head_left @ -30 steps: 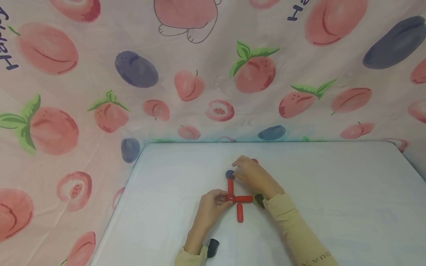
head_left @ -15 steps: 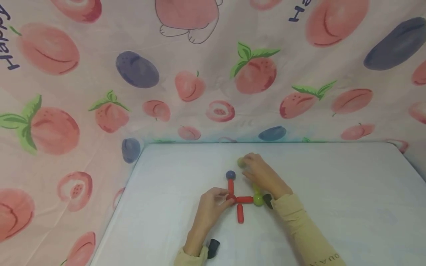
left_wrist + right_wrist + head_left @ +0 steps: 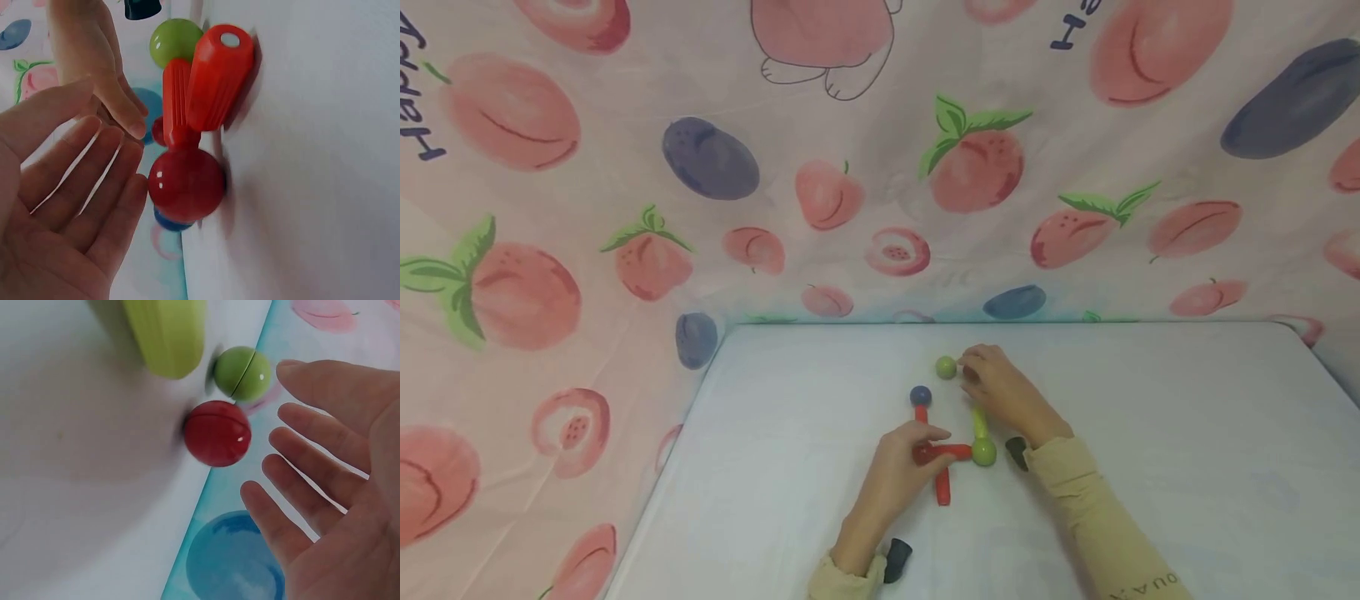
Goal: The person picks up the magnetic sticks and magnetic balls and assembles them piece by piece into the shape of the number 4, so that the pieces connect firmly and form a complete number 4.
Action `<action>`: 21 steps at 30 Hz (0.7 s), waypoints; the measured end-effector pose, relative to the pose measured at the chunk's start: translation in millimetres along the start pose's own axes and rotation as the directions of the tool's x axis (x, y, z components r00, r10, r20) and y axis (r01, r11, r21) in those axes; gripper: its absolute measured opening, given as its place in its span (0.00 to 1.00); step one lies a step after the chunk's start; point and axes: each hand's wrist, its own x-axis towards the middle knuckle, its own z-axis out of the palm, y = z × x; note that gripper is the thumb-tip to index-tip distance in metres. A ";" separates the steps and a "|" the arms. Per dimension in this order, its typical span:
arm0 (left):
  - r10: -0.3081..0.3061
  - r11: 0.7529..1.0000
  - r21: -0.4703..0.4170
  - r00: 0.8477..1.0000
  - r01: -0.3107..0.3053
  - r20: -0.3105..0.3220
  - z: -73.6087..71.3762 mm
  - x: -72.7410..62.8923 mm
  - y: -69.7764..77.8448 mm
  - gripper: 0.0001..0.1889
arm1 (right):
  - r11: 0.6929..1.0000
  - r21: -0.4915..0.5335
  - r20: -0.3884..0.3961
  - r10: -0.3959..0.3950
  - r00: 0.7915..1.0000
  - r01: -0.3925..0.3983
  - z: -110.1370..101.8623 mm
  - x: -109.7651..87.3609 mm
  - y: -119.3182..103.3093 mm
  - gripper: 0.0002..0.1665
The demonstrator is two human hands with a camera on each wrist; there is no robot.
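Note:
My left hand [image 3: 904, 457] hovers over a red ball [image 3: 186, 184], fingers extended and a fingertip right at its side. From that ball a red rod [image 3: 957, 451] runs to a green ball [image 3: 983, 452], and another red rod [image 3: 921, 413] leads to a blue ball [image 3: 921, 396]. A separate red rod [image 3: 943, 487] lies nearer the front. My right hand [image 3: 1004, 390] holds nothing; its fingers spread beside a second green ball [image 3: 242, 373] and another red ball [image 3: 217, 433], which it hides in the head view. A yellow-green rod [image 3: 980, 422] extends back from the first green ball.
All the pieces are on a white table [image 3: 1187, 467]. A fruit-print cloth [image 3: 880, 192] hangs behind it and along the left side. Each wrist carries a small dark device [image 3: 897, 560] near the sleeve cuff.
My right hand moved from beside the blue ball to the second green ball, then drew back rightward from it. My left hand let go of the red ball and shifted slightly right.

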 end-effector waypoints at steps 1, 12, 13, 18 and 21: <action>0.002 1.000 -0.002 1.000 -0.002 0.010 1.1 0.8 1.2 0.16 | 1.000 0.001 0.001 0.001 1.000 -0.001 0.1 -0.3 1.2 0.21; 0.035 0.999 0.035 0.995 -0.038 0.089 11.8 10.1 5.9 0.17 | 1.000 0.008 0.011 -0.002 1.000 0.002 3.3 -3.3 8.2 0.17; 0.040 0.998 0.037 0.995 -0.043 0.093 12.5 10.5 5.6 0.17 | 1.000 0.007 0.005 -0.012 1.000 0.012 4.0 -3.6 9.0 0.17; 0.100 0.993 0.059 0.991 -0.106 0.091 16.4 14.2 3.6 0.17 | 0.999 0.001 -0.029 -0.042 0.999 0.042 5.9 -4.6 11.4 0.15; 0.127 0.988 0.081 0.988 -0.135 0.089 18.7 16.5 3.6 0.17 | 0.999 -0.005 -0.037 -0.047 0.998 0.047 5.3 -4.9 12.4 0.15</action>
